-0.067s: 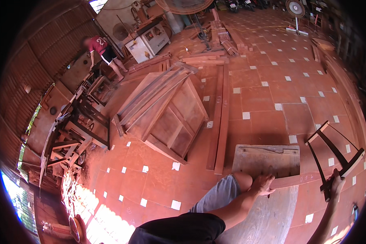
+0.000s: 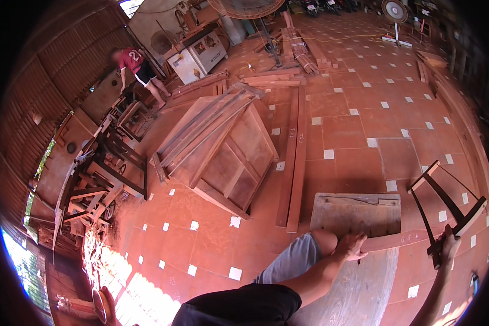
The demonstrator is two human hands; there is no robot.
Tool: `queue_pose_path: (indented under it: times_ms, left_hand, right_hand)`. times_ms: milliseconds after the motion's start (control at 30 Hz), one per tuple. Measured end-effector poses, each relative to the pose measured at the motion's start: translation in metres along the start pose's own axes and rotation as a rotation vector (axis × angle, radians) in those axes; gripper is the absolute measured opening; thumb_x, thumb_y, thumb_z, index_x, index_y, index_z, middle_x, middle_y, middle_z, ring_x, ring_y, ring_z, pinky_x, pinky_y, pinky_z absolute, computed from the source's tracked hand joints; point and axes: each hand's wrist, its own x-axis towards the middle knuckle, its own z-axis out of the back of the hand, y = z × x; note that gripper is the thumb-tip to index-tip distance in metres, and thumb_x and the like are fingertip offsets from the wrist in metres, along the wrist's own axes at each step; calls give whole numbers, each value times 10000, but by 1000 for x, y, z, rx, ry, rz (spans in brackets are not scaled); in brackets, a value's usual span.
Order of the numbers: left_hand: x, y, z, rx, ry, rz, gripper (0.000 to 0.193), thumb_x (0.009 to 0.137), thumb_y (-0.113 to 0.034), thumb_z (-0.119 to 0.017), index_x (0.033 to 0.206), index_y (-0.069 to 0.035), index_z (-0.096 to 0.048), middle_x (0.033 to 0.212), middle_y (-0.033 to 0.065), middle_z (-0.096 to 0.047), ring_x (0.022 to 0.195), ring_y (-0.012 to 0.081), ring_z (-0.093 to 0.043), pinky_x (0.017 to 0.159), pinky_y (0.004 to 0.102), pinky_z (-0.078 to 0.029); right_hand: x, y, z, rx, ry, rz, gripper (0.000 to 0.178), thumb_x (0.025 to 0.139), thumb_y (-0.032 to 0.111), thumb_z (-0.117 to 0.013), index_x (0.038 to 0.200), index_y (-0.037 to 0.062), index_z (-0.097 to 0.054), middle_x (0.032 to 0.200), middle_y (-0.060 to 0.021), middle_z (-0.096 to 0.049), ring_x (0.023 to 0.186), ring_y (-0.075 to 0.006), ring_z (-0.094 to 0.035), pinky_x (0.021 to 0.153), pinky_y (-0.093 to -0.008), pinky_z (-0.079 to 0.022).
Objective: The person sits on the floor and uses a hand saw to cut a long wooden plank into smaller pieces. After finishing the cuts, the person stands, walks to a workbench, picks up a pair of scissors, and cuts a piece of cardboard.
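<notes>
My left hand (image 2: 352,248) is closed around the left end of a reddish wooden board (image 2: 392,241). The board lies across a worn wooden bench (image 2: 357,213), its right end reaching past the bench's edge. With my right hand (image 2: 450,245) I grip the near end of a dark wooden frame saw (image 2: 450,205). One long side of the saw crosses the board near its right end; whether its teeth touch the wood cannot be made out. My left knee (image 2: 324,241) rests over the bench beside my left hand.
Left of the bench lie two long beams (image 2: 293,163) and a large wooden panelled piece (image 2: 236,157) topped with planks. Farther left are dark wooden frames (image 2: 114,168). A co-worker (image 2: 138,73) bends near a white machine (image 2: 198,57). Long timber (image 2: 467,122) runs along the right.
</notes>
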Motion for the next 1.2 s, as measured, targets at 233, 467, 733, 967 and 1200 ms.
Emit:
queue_pose_path:
  times_ms: [233, 467, 733, 967, 1200]
  left_hand:
    - [4, 6, 2, 32, -25, -10, 596, 800, -447, -797, 1181, -43, -583, 1149, 151, -618, 1069, 343, -660, 873, 477, -564]
    - [9, -1, 2, 28, 1, -2, 593, 804, -448, -795, 1184, -42, -589, 1147, 144, -622, 1058, 333, -661, 862, 465, -563]
    - [5, 6, -4, 15, -12, 2, 580, 804, -447, -795, 1166, -39, -596, 1157, 144, -625, 1099, 327, -647, 891, 463, -553]
    - [5, 8, -2, 8, -33, -2, 567, 813, -466, -783, 1153, -49, -602, 1169, 152, -632, 1106, 344, -646, 900, 476, -551]
    - [12, 13, 5, 74, 6, 47, 581, 810, -528, -785, 1141, -81, -618, 1162, 140, -648, 1067, 363, -670, 889, 497, -551]
  right_hand:
    - [4, -3, -6, -28, 18, 5, 333, 952, 224, -725, 730, 59, -539, 587, -19, -498, 487, -142, -533, 458, -321, -464]
    - [-4, 5, -5, 5, -9, -8, 324, 970, 185, -701, 725, 62, -530, 583, -16, -491, 482, -139, -526, 455, -321, -460]
    - [5, -2, 8, -114, 73, -5, 290, 910, 176, -732, 735, 72, -526, 577, -15, -497, 450, -145, -537, 435, -324, -457]
    - [21, 9, 24, -271, 39, -45, 174, 818, 74, -665, 717, 66, -524, 558, -20, -498, 419, -150, -534, 397, -337, -463]
    - [-17, 91, -66, -685, -150, -81, 236, 823, 126, -672, 889, -101, -662, 676, -196, -694, 584, -275, -740, 497, -416, -590]
